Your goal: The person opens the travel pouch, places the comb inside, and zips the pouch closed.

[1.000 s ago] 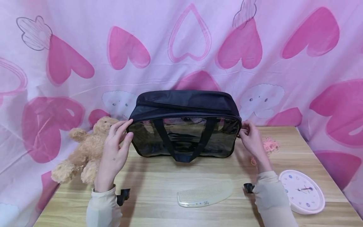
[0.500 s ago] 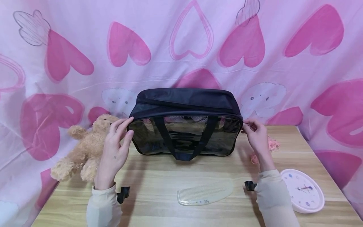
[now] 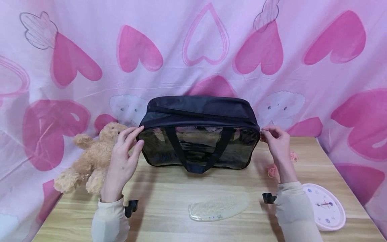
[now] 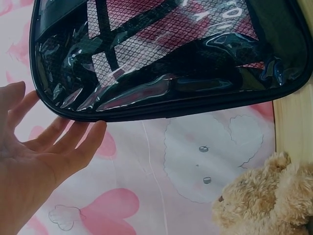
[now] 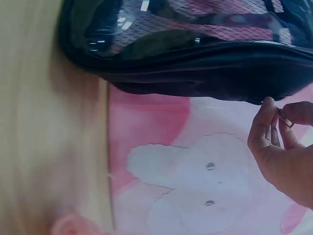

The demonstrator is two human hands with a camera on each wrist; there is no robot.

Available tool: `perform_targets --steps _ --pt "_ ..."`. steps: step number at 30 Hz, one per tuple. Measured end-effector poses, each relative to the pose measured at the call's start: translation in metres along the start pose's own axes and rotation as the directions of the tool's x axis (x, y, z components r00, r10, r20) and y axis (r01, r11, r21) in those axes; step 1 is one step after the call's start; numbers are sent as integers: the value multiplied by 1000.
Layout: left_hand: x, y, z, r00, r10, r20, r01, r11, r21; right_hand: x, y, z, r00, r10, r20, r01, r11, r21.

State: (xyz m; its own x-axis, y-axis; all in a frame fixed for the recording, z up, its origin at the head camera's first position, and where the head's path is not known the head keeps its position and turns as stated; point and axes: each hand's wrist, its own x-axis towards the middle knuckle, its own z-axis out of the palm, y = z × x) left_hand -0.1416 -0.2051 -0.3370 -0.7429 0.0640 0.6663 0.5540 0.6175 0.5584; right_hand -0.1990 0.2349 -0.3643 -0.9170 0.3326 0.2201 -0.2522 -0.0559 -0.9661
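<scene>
A black bag (image 3: 201,111) with clear front panel and hanging strap handle (image 3: 195,168) stands upright at the table's far side. At its left upper corner my left hand (image 3: 121,164) touches the edge with extended fingertips; the left wrist view shows those fingers (image 4: 93,137) along the black rim, thumb apart. Beyond the opposite end, my right hand (image 3: 278,144) pinches a small metal zipper pull (image 5: 286,119) between thumb and finger, close to the bag's side. The zipper track there is too dark to make out.
A tan teddy bear (image 3: 90,158) lies left, beside my left forearm. A pale comb (image 3: 217,208) lies in front of the bag. A round pink-rimmed clock (image 3: 328,210) and tangled pink bands (image 3: 272,171) are on the right. A heart-patterned curtain (image 3: 205,40) hangs behind.
My right hand has moved slightly rightward, away from the bag's end, with its fingers still pinching. My left hand stays at the left corner. The bag has barely shifted.
</scene>
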Motion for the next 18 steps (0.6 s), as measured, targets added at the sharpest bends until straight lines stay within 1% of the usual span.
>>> perform_targets --steps 3,4,5,7,9,11,14,18 --pt "1 0 1 1000 -5 -12 5 1000 -28 3 -14 3 999 -37 31 35 997 63" --pt "1 0 1 1000 -9 -16 8 999 -33 4 -19 5 997 -58 41 56 997 46" --pt "2 0 1 1000 -12 -19 11 999 -37 6 -23 7 995 -78 54 77 997 16" --pt "2 0 2 1000 -16 -26 15 999 -43 9 -31 11 990 -111 82 118 988 -96" --pt "1 -1 2 999 -16 -27 15 999 -47 11 -37 14 987 -125 102 144 967 -210" --pt "1 -1 4 1000 -14 -27 12 999 -52 12 -42 17 984 -127 121 157 945 -285" --pt "0 -2 7 999 -12 -33 10 998 -63 12 -48 20 980 -133 151 177 927 -330" --pt "1 -2 10 998 -20 -58 15 996 -86 15 -60 28 967 -160 197 221 913 -344"
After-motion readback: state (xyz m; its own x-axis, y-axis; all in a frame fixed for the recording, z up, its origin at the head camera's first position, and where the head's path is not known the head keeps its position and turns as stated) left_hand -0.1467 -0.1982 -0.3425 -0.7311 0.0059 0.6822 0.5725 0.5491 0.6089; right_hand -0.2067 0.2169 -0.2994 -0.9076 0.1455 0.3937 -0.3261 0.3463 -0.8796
